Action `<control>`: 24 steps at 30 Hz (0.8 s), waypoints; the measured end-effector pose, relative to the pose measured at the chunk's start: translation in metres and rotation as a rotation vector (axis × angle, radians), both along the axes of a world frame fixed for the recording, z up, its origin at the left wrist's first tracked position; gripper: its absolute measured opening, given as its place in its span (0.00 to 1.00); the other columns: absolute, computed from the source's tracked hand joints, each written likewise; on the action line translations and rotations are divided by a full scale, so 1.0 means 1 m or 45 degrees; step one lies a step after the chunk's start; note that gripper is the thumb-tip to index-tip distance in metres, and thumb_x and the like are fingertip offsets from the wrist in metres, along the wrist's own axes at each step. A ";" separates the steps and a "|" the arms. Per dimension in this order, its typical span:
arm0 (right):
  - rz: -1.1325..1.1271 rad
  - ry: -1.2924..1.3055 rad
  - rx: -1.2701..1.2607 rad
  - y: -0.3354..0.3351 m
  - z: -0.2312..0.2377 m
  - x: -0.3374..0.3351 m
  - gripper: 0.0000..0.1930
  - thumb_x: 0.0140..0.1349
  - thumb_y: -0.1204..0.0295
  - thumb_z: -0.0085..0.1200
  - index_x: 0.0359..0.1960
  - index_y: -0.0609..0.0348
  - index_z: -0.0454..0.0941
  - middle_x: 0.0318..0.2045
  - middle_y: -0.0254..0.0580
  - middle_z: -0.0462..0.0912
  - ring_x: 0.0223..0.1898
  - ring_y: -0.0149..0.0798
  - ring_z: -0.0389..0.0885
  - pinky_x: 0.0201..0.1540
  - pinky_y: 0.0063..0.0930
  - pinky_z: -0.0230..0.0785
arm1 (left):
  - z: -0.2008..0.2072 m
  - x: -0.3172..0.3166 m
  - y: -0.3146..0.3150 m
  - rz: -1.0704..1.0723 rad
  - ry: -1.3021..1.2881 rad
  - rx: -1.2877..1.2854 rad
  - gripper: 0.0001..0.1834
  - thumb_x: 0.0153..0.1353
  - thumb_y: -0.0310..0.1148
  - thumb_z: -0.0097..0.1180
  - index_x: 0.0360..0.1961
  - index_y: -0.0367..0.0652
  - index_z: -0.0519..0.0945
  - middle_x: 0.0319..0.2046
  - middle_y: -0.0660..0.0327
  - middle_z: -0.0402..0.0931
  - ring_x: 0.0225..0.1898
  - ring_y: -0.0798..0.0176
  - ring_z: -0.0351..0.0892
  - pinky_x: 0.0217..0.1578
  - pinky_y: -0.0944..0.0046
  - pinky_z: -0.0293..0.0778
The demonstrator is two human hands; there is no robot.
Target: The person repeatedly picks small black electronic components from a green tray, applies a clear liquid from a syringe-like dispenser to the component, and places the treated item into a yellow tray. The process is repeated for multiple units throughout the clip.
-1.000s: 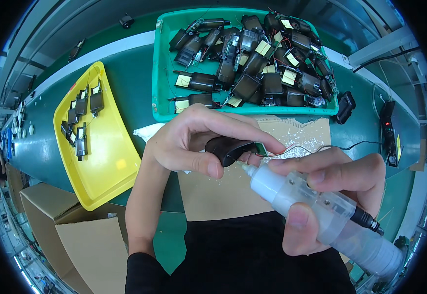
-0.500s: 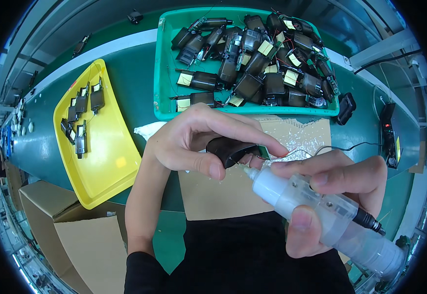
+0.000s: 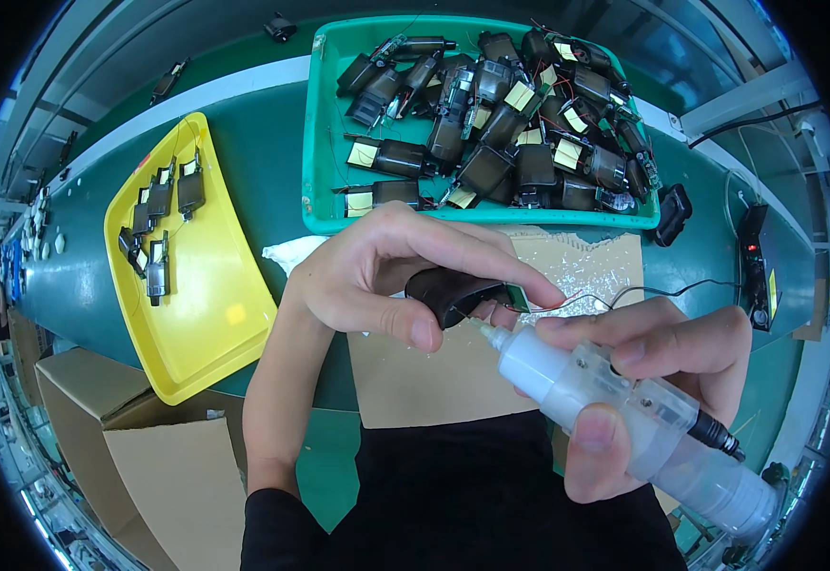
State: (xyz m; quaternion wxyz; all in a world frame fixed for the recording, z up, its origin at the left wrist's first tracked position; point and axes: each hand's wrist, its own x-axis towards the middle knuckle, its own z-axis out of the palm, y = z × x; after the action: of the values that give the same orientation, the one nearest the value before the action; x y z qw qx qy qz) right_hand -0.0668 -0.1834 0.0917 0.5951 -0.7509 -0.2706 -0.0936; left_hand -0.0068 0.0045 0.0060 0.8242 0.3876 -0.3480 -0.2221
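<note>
Pinching a dark plastic housing (image 3: pixel 445 290) with fingers of the left hand (image 3: pixel 367 266), over brown cardboard (image 3: pixel 415 385); clasping a white-and-clear plastic dispenser (image 3: pixel 653 436) in the right hand (image 3: pixel 691 347). Probably light, stiff; best held by its sides, sparing thin red wires (image 3: pixel 556 306).

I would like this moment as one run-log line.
left hand: holds black housing; right hand: holds translucent dispenser; dispenser tip: near housing's open end
</note>
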 end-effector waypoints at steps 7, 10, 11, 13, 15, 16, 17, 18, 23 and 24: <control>0.067 -0.025 0.136 -0.001 -0.004 0.003 0.23 0.55 0.62 0.56 0.35 0.64 0.55 0.30 0.62 0.77 0.26 0.36 0.79 0.31 0.22 0.74 | 0.004 0.001 0.008 0.108 -0.144 0.145 0.38 0.46 0.48 0.66 0.46 0.21 0.74 0.34 0.49 0.75 0.31 0.62 0.74 0.30 0.67 0.68; 0.031 0.038 0.234 -0.008 -0.004 -0.003 0.25 0.55 0.55 0.55 0.35 0.64 0.56 0.29 0.62 0.77 0.23 0.36 0.77 0.29 0.20 0.72 | 0.029 -0.001 0.034 0.377 -0.371 0.650 0.34 0.47 0.45 0.64 0.48 0.27 0.74 0.34 0.53 0.75 0.32 0.63 0.74 0.33 0.67 0.68; 0.010 0.067 0.255 -0.011 -0.002 -0.005 0.27 0.55 0.53 0.54 0.35 0.64 0.57 0.28 0.61 0.77 0.22 0.35 0.76 0.28 0.20 0.72 | 0.043 -0.003 0.047 0.482 -0.457 0.866 0.33 0.48 0.44 0.64 0.49 0.29 0.74 0.34 0.54 0.75 0.33 0.64 0.74 0.34 0.67 0.69; -0.002 0.160 0.248 -0.023 -0.008 -0.006 0.27 0.54 0.53 0.56 0.35 0.64 0.58 0.28 0.60 0.77 0.24 0.36 0.77 0.29 0.20 0.72 | 0.067 -0.020 0.076 0.831 -0.583 1.453 0.28 0.46 0.26 0.61 0.52 0.39 0.73 0.33 0.55 0.75 0.35 0.62 0.73 0.38 0.66 0.68; -0.016 0.231 0.227 -0.031 -0.011 -0.007 0.27 0.50 0.53 0.60 0.35 0.63 0.62 0.28 0.57 0.78 0.26 0.37 0.78 0.30 0.21 0.72 | 0.073 -0.037 0.107 1.240 -0.536 1.827 0.26 0.48 0.26 0.60 0.52 0.39 0.73 0.38 0.54 0.74 0.36 0.61 0.74 0.40 0.65 0.69; 0.041 0.204 0.193 -0.042 -0.018 -0.002 0.26 0.47 0.59 0.65 0.35 0.64 0.63 0.30 0.56 0.79 0.28 0.38 0.80 0.32 0.23 0.72 | 0.073 -0.046 0.119 1.371 -0.472 1.912 0.25 0.51 0.24 0.57 0.53 0.38 0.72 0.42 0.53 0.73 0.42 0.61 0.73 0.45 0.65 0.68; 0.002 0.219 0.225 -0.041 -0.020 -0.002 0.25 0.46 0.59 0.65 0.34 0.63 0.64 0.29 0.54 0.80 0.29 0.37 0.81 0.32 0.24 0.73 | 0.073 -0.050 0.127 1.500 -0.404 1.983 0.23 0.54 0.23 0.54 0.54 0.37 0.71 0.46 0.53 0.72 0.47 0.61 0.72 0.50 0.65 0.66; -0.041 0.234 0.259 -0.040 -0.023 -0.002 0.24 0.46 0.59 0.66 0.32 0.63 0.66 0.27 0.52 0.80 0.29 0.37 0.81 0.32 0.24 0.73 | 0.074 -0.049 0.132 1.624 -0.685 2.196 0.21 0.55 0.25 0.54 0.52 0.37 0.72 0.50 0.52 0.70 0.49 0.58 0.72 0.52 0.64 0.65; -0.130 0.247 0.250 -0.038 -0.031 0.000 0.23 0.46 0.58 0.66 0.30 0.62 0.67 0.26 0.49 0.82 0.30 0.37 0.83 0.33 0.25 0.74 | 0.057 0.015 0.083 1.505 -0.725 1.886 0.15 0.57 0.28 0.52 0.46 0.37 0.76 0.42 0.53 0.77 0.43 0.59 0.76 0.47 0.64 0.69; -0.142 0.247 0.247 -0.037 -0.029 -0.001 0.23 0.46 0.58 0.66 0.30 0.62 0.67 0.26 0.48 0.82 0.30 0.36 0.83 0.33 0.25 0.75 | 0.046 0.032 0.069 1.414 -0.680 1.802 0.14 0.57 0.28 0.52 0.45 0.37 0.77 0.39 0.53 0.78 0.41 0.59 0.77 0.45 0.64 0.69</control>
State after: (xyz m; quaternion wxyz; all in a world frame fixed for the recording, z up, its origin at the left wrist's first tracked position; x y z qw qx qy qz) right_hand -0.0675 -0.2205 0.0623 0.6821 -0.7092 -0.1594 -0.0792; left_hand 0.0248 0.0733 0.0519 0.2776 0.9476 -0.0748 0.1394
